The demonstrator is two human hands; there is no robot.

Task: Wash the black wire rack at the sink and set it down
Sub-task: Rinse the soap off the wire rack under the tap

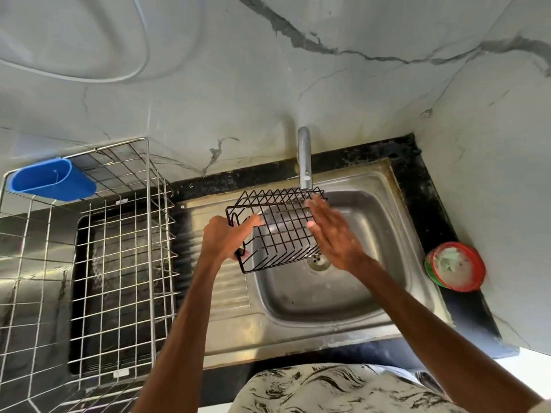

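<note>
One steel sink [301, 330] meets marble walls [238, 84]; left hand [225, 237] grips the wire rack [283, 234].

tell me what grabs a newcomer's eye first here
The black wire rack, held over the sink under the tap, draws the eye first: the left hand grips its left end, the right hand lies flat against its right side. Next come the blue tub hung on the steel dish rack at left and the red tub on the counter at right.

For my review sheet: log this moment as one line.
stage: washing | left hand: grips black wire rack over sink | right hand: open, flat against rack below tap
</note>
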